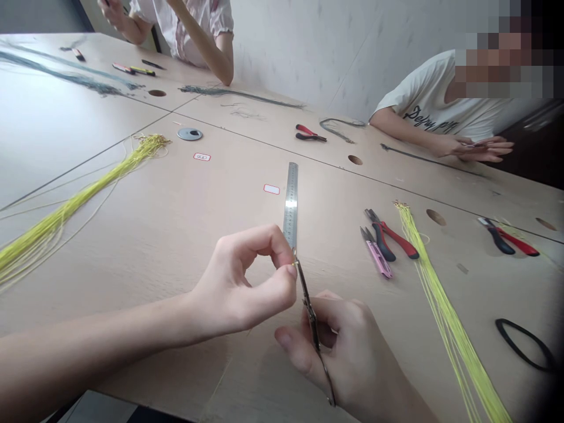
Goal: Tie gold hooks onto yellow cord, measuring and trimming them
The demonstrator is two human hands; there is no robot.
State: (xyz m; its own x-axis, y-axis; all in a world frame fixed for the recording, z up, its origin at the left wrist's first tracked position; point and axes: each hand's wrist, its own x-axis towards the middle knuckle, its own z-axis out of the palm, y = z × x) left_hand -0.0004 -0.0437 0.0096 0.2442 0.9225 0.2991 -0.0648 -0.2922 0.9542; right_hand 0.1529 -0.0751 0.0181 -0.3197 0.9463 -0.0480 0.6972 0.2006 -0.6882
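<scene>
Left hand (240,282) pinches a tiny end (294,264), perhaps cord, at the steel ruler (291,200); right hand (339,346) grips slim scissors (311,311); yellow cords (445,305) lie to the right.

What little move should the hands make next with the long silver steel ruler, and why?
Probably nudge the small gold tip level with the end of the long silver steel ruler. The left hand pinches that tip right beside the ruler's end, while the right hand grips the thin dark metal strand below.
</scene>
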